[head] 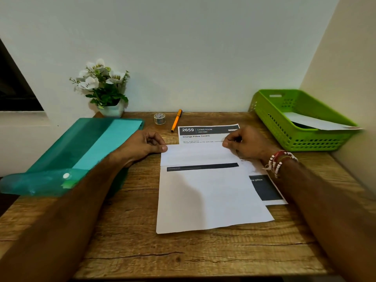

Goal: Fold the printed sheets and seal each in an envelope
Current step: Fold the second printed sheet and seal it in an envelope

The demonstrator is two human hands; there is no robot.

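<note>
Wooden table (pixel 122 237) against pale wall (pixel 193 47); left hand (pixel 144 143) and right hand (pixel 245 143) each pinch the folded printed sheet (pixel 200 156).

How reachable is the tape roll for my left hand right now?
Probably yes. The tape roll stands just beyond the left hand with only bare desk between them. That hand is pinching the folded printed sheet, though, so it would have to let go first.

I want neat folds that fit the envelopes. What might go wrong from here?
The left hand and right hand pinch the printed sheet only at its turned-up edge, so the crease may set crooked. A second sheet lies against the fold line and might slide or get caught in it.
</note>
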